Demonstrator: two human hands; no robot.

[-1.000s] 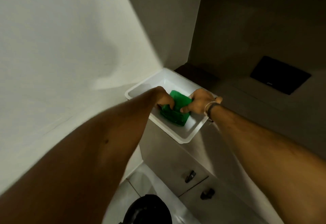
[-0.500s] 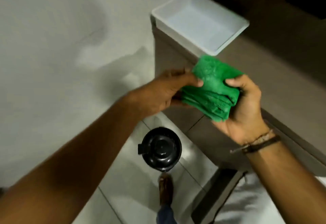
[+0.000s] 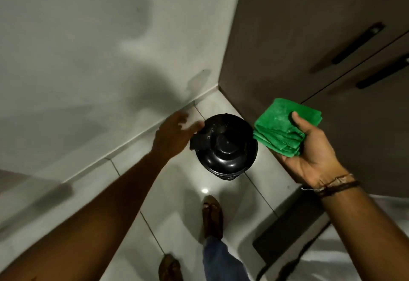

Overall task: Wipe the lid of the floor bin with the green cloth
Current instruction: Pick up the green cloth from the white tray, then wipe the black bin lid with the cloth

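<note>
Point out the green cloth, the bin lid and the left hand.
green cloth (image 3: 281, 125), head view, on its flat top face.
bin lid (image 3: 228, 145), head view, on the raised centre knob.
left hand (image 3: 172, 136), head view, on the back of the hand.

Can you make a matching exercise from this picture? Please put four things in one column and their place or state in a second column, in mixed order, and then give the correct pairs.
Things:
1. cloth
2. bin
3. left hand
4. right hand

Places or states:
A. open, reaching down beside the black lid
B. stands on the floor tiles in the corner, lid shut
C. palm up, thumb pressed on green fabric
D. folded, lying in a palm

Pairs: 1-D, 2-B, 3-A, 4-C
</note>
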